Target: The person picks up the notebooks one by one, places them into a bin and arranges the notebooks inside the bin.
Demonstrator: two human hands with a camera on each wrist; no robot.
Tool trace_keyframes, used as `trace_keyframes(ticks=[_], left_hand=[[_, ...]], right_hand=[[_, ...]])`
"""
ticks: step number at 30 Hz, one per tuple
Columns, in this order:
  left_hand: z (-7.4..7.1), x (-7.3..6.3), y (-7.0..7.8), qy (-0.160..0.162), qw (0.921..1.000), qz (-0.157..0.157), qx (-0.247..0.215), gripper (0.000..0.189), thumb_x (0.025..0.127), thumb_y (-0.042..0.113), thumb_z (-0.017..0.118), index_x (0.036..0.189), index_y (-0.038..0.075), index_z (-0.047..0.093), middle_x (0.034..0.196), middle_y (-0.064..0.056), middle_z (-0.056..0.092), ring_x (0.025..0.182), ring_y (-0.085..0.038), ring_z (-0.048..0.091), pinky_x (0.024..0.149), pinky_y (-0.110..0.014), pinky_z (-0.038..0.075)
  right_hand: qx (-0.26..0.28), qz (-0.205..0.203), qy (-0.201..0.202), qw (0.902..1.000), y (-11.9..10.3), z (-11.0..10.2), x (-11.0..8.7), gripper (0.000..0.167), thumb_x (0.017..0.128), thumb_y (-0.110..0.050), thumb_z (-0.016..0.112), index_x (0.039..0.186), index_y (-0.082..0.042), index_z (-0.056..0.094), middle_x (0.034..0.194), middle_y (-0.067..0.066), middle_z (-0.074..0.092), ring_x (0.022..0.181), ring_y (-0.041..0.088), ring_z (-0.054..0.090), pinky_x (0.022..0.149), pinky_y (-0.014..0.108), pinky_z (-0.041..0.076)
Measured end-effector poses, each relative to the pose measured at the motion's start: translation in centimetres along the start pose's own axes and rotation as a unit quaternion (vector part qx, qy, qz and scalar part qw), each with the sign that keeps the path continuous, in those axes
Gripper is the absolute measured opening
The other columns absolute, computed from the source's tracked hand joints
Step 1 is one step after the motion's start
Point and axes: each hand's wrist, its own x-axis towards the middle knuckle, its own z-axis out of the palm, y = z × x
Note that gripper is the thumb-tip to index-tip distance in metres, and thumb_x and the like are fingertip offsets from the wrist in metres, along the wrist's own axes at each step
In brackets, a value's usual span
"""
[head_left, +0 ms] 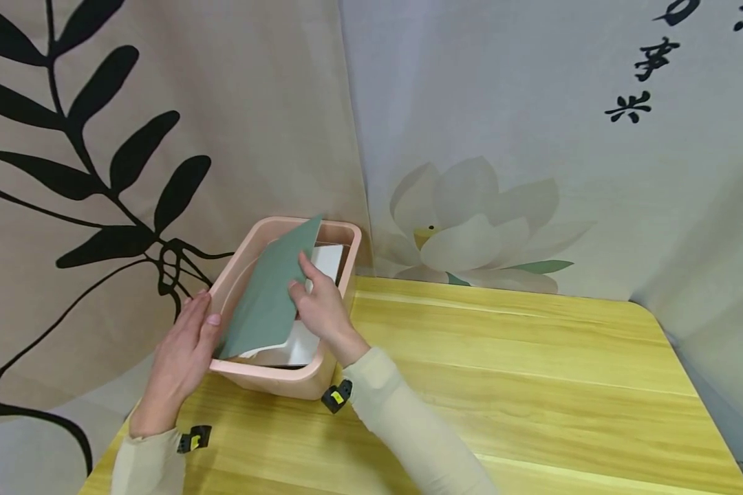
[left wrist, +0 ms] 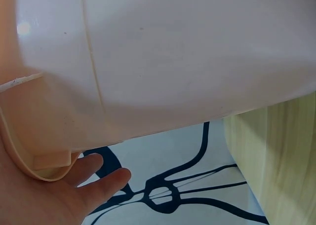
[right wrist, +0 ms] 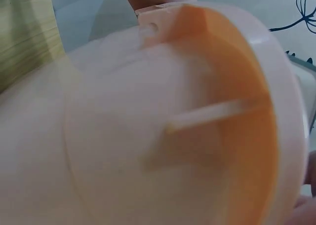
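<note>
A pink plastic bin (head_left: 322, 375) stands at the left end of the table, tilted in the head view. A green-covered booklet (head_left: 269, 295) leans slantwise in it, its upper corner reaching the far rim. Beneath lies a white flat item (head_left: 300, 347), partly covered. My right hand (head_left: 323, 302) grips the booklet's right edge over the bin, thumb on the green cover. My left hand (head_left: 182, 347) holds the bin's left rim, thumb by the booklet. In the left wrist view, loose fingers (left wrist: 106, 185) show outside the bin wall (left wrist: 163, 62). The right wrist view shows mostly the bin's outer side (right wrist: 123, 136).
The yellow wooden table (head_left: 501, 385) stretches to the right of the bin. A curtain with a black leaf print (head_left: 99, 179) hangs close on the left, and a flower-printed curtain (head_left: 483, 137) stands behind. The table's left edge runs beneath my left forearm.
</note>
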Motion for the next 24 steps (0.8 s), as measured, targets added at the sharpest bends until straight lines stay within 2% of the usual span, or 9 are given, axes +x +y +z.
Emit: trace_keyframes(ticks=[2, 5, 7, 8, 10, 13, 17, 18, 24], left_hand=[[0.0, 0.0, 0.0, -0.002, 1.0, -0.002, 0.002, 0.063, 0.114, 0.04, 0.029, 0.157, -0.006, 0.034, 0.163, -0.03, 0.031, 0.15, -0.051, 0.025, 0.113, -0.073, 0.026], [0.0, -0.1, 0.0, -0.002, 1.0, -0.003, 0.003, 0.063, 0.114, 0.04, 0.029, 0.157, -0.006, 0.034, 0.163, -0.03, 0.031, 0.15, -0.052, 0.025, 0.113, -0.073, 0.026], [0.1, 0.0, 0.1, -0.002, 1.0, -0.004, 0.004, 0.063, 0.114, 0.04, 0.029, 0.157, -0.007, 0.035, 0.162, -0.03, 0.031, 0.149, -0.053, 0.026, 0.113, -0.073, 0.026], [0.1, 0.0, 0.1, -0.003, 1.0, -0.003, 0.004, 0.063, 0.114, 0.04, 0.029, 0.156, -0.007, 0.035, 0.162, -0.031, 0.031, 0.149, -0.053, 0.026, 0.113, -0.073, 0.026], [0.2, 0.1, 0.2, -0.006, 1.0, -0.003, 0.005, 0.064, 0.114, 0.04, 0.029, 0.156, -0.008, 0.035, 0.162, -0.031, 0.032, 0.149, -0.053, 0.026, 0.113, -0.072, 0.026], [0.5, 0.3, 0.4, -0.01, 0.9999, 0.001, 0.001, 0.064, 0.114, 0.04, 0.03, 0.156, -0.008, 0.035, 0.162, -0.031, 0.032, 0.15, -0.052, 0.026, 0.114, -0.072, 0.026], [0.5, 0.5, 0.4, -0.009, 0.9999, 0.004, -0.005, 0.064, 0.114, 0.039, 0.031, 0.156, -0.008, 0.034, 0.162, -0.031, 0.031, 0.15, -0.053, 0.025, 0.114, -0.072, 0.025], [0.4, 0.4, 0.4, -0.007, 1.0, 0.003, -0.005, 0.064, 0.114, 0.039, 0.03, 0.156, -0.008, 0.034, 0.161, -0.032, 0.031, 0.15, -0.053, 0.024, 0.114, -0.072, 0.025], [-0.1, 0.0, 0.2, -0.009, 0.9999, -0.01, 0.0, 0.065, 0.113, 0.04, 0.031, 0.157, -0.008, 0.033, 0.163, -0.031, 0.03, 0.15, -0.053, 0.024, 0.115, -0.072, 0.023]], right_hand=[[-0.008, 0.002, -0.006, 1.0, 0.0, 0.0, 0.0, 0.057, 0.107, -0.013, 0.05, 0.162, -0.011, 0.035, 0.159, 0.013, 0.045, 0.068, 0.013, 0.067, 0.065, 0.026, 0.06], [-0.038, 0.0, -0.016, 0.9992, -0.1, -0.1, 0.1, 0.058, 0.107, -0.013, 0.05, 0.162, -0.01, 0.032, 0.152, 0.017, 0.052, 0.07, 0.014, 0.066, 0.065, 0.025, 0.058], [-0.094, -0.016, -0.029, 0.995, -0.1, -0.1, 0.0, 0.061, 0.106, -0.011, 0.049, 0.163, -0.006, 0.028, 0.155, 0.02, 0.048, 0.089, 0.017, 0.069, 0.075, 0.024, 0.057], [-0.124, -0.023, -0.035, 0.9914, -0.1, -0.2, -0.2, 0.062, 0.107, -0.01, 0.049, 0.164, -0.005, 0.025, 0.159, 0.022, 0.042, 0.089, 0.022, 0.069, 0.073, 0.026, 0.056], [-0.195, -0.047, -0.038, 0.979, -0.1, -0.3, -0.6, 0.065, 0.106, -0.009, 0.05, 0.164, -0.004, 0.021, 0.165, 0.026, 0.029, 0.112, 0.027, 0.066, 0.082, 0.03, 0.056], [-0.256, -0.079, -0.019, 0.9632, 0.1, -0.8, -1.7, 0.066, 0.105, -0.01, 0.053, 0.164, -0.006, 0.023, 0.171, 0.023, 0.004, 0.143, 0.036, 0.046, 0.105, 0.043, 0.05], [-0.241, -0.112, 0.01, 0.964, 0.6, -2.0, -3.2, 0.063, 0.104, -0.016, 0.054, 0.163, -0.011, 0.033, 0.173, 0.01, 0.007, 0.154, 0.033, 0.027, 0.117, 0.052, 0.038], [-0.23, -0.116, 0.012, 0.9661, 0.8, -2.3, -3.5, 0.062, 0.104, -0.019, 0.054, 0.163, -0.013, 0.034, 0.173, 0.006, 0.009, 0.147, 0.033, 0.041, 0.116, 0.053, 0.039], [-0.228, -0.135, 0.027, 0.964, 1.6, -4.6, -5.8, 0.057, 0.107, -0.03, 0.049, 0.161, -0.017, 0.038, 0.172, -0.001, 0.02, 0.141, 0.032, 0.049, 0.112, 0.058, 0.042]])
